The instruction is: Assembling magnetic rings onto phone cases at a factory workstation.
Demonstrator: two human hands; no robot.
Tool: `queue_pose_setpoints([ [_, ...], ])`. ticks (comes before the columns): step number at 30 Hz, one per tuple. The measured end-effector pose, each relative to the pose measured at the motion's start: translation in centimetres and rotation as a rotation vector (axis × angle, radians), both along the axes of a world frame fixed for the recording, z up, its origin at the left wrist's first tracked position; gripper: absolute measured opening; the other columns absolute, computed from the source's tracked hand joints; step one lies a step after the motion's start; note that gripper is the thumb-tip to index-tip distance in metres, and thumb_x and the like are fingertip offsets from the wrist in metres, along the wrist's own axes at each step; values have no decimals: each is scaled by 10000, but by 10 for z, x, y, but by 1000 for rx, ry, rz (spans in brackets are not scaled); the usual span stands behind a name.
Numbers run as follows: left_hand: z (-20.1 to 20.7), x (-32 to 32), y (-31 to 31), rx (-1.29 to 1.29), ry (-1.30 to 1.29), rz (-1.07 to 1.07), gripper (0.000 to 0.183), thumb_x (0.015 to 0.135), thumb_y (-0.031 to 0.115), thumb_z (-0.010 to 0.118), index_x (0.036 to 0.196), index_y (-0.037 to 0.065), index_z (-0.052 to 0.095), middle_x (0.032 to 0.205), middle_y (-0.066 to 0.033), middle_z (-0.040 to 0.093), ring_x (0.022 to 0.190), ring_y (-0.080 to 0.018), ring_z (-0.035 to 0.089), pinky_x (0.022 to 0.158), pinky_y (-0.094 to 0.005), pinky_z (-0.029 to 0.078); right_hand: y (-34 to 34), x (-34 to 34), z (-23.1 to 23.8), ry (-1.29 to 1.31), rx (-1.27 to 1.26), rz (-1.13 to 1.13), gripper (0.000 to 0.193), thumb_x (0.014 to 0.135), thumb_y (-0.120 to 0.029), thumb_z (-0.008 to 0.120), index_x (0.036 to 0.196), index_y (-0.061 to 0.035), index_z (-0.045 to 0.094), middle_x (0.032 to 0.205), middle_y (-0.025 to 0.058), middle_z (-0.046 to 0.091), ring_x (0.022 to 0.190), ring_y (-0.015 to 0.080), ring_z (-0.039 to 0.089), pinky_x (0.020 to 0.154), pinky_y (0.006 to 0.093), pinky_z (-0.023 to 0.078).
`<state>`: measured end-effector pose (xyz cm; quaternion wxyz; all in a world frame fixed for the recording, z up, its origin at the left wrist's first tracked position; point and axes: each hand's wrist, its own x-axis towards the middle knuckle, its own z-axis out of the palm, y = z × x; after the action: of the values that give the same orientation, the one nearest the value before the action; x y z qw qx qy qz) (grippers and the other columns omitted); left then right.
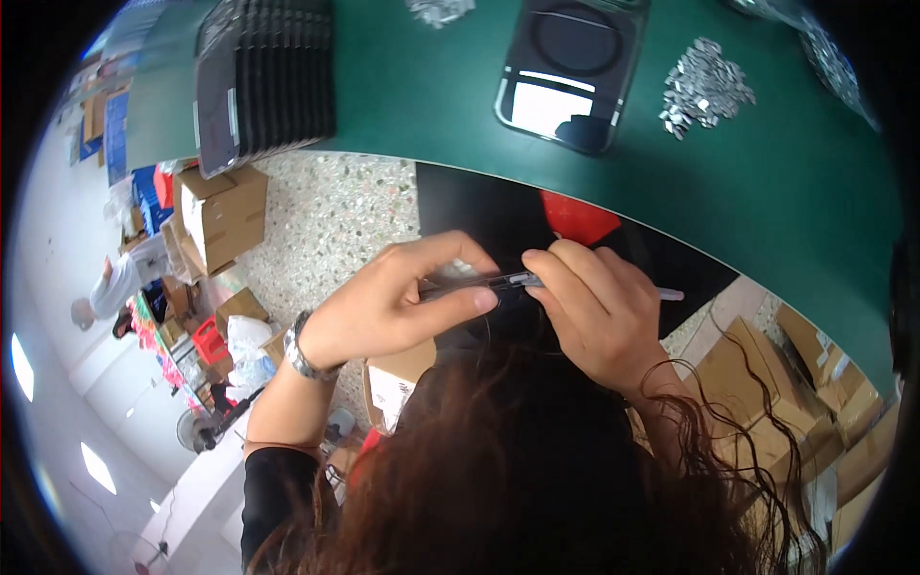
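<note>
In front of my body, off the table's near edge, my left hand (398, 297) grips a thin, dark-edged phone case (450, 285) between thumb and fingers. The case is seen nearly edge-on. Close against its right end is my right hand (599, 307), fingers closed and pinched. A slim pen-like stick with a pale end (671, 294) passes through that hand and sticks out to the right. A small light piece (518, 279) shows at the right fingertips, by the case edge; its kind is too small to make out.
On the green table (412, 105) lies a clear phone case with a dark ring (570, 57). Right of it is a heap of small silver pieces (704, 88). A row of stacked phone cases (264, 86) stands at left. Cardboard boxes (225, 216) sit on the floor.
</note>
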<state>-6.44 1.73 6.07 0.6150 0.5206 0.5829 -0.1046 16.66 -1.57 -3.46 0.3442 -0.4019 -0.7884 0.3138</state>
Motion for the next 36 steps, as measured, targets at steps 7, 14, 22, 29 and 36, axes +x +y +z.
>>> queue_pose_setpoints([
  [7, 5, -11, -37, -74, -349, 243, 606, 1089, 438, 525, 1519, 18, 449, 1252, -176, 648, 1156, -211, 610, 1027, -336, 457, 11, -2, 4, 59, 344, 59, 352, 860, -141, 748, 1192, -34, 699, 1044, 56, 631, 689, 170, 540, 562, 293, 439],
  [14, 42, -3, -35, -71, -145, 313, 665, 1052, 355, 576, 1566, -18, 379, 1469, -158, 530, 1389, -234, 471, 1179, -362, 336, 28, -13, 18, 220, 279, 78, 370, 899, -103, 745, 1250, -10, 677, 1187, 129, 674, 759, 179, 625, 612, 303, 509],
  [22, 83, -5, -34, 362, -45, 433, 834, 951, 373, 718, 1585, -22, 348, 1551, -162, 452, 1433, -257, 437, 1194, -376, 317, 16, 28, -21, 134, -100, 92, 307, 969, -56, 671, 1259, 44, 663, 1135, 188, 725, 1000, 298, 723, 837, 393, 584],
  [29, 117, -45, 57, 1186, 392, 558, 843, 884, 384, 820, 1533, 16, 427, 1232, -214, 660, 1070, -291, 664, 934, -406, 525, 0, 93, -184, 628, -1551, -220, 208, 1057, -256, 589, 1035, -56, 645, 724, 26, 557, 487, 103, 487, 410, 239, 356],
  [36, 71, -92, 103, 988, 892, 228, 970, 878, 674, 670, 1568, 53, 390, 1243, -291, 642, 1138, -431, 670, 963, -444, 538, 1, 96, -212, 1135, -1555, -207, 243, 1039, -323, 600, 960, -94, 575, 772, 34, 571, 503, 98, 468, 391, 238, 322],
])
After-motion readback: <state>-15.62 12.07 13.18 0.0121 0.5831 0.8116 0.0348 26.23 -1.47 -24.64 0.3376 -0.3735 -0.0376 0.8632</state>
